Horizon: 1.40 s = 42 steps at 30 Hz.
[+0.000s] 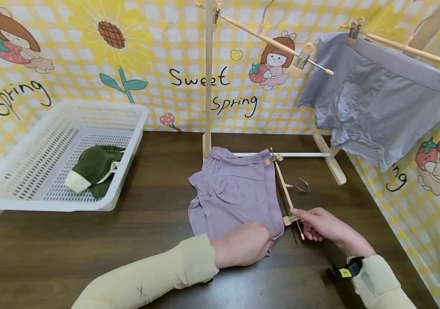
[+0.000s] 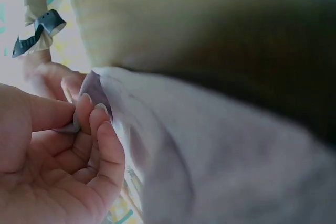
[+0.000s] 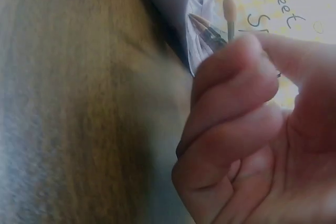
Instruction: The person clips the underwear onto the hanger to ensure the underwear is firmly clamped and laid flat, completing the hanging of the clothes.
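Note:
Lilac shorts (image 1: 239, 189) lie on the table with their waistband toward the right. My left hand (image 1: 245, 244) pinches the near end of the waistband; in the left wrist view the thumb and fingertips close on the lilac cloth (image 2: 184, 150). A wooden clip hanger (image 1: 284, 184) lies just right of the shorts, its far clip (image 1: 274, 159) fastened on the waistband. My right hand (image 1: 322, 225) holds the hanger by its near clip (image 1: 290, 220), which sits beside the waistband. Curled fingers hide most of that grip in the right wrist view, where the rod's tip (image 3: 229, 11) shows.
At the left stands a white basket (image 1: 46, 205) holding a dark green garment with cream trim (image 1: 98, 165). A wooden rack (image 1: 208, 86) stands behind, bearing another clip hanger (image 1: 262, 36) and grey shorts (image 1: 378, 94) clipped up at the right. Patterned cloth covers the walls.

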Motion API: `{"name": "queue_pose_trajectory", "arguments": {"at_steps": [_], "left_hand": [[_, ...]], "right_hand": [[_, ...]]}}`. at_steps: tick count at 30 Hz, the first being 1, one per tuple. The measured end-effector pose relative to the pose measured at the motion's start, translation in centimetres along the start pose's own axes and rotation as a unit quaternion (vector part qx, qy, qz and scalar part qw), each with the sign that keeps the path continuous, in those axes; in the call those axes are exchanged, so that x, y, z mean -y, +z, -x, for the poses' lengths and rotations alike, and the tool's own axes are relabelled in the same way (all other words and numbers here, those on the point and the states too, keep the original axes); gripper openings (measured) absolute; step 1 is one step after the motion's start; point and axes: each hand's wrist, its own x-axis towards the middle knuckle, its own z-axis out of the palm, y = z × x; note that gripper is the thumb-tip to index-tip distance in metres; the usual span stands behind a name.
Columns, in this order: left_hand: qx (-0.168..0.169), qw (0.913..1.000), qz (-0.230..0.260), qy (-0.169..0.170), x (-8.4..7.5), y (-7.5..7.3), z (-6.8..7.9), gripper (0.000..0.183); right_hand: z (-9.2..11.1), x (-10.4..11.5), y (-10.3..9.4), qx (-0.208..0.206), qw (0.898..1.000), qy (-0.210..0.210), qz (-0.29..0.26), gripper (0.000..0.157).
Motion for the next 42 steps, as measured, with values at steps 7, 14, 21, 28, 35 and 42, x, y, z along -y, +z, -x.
{"name": "queue_pose_trajectory", "arguments": {"at_steps": [7,14,21,28,35,42], "left_hand": [[-0.009,0.9999,-0.012,-0.003,-0.6,0.3,0.4,0.03],[-0.022,0.9997,-0.015,0.001,-0.6,0.4,0.4,0.034],[-0.024,0.9995,-0.022,0.002,-0.8,0.4,0.5,0.036],[-0.024,0.9996,-0.007,-0.011,-1.0,0.1,0.5,0.039],[-0.051,0.9986,-0.001,0.013,-1.1,0.1,0.1,0.016],[-0.078,0.9962,0.015,0.035,-1.2,-0.1,-0.4,0.008]], "right_hand": [[0.2,-0.2,0.5,-0.017,0.999,0.001,-0.029,0.07],[0.2,-0.4,1.0,-0.045,0.998,-0.022,-0.048,0.065],[0.1,-0.3,1.1,-0.059,0.997,-0.031,-0.05,0.067],[0.1,-0.1,1.1,-0.047,0.997,-0.051,-0.038,0.068],[0.0,-0.1,1.5,-0.039,0.997,-0.053,-0.038,0.066],[-0.1,0.1,2.2,-0.027,0.997,-0.015,-0.064,0.069]]}}
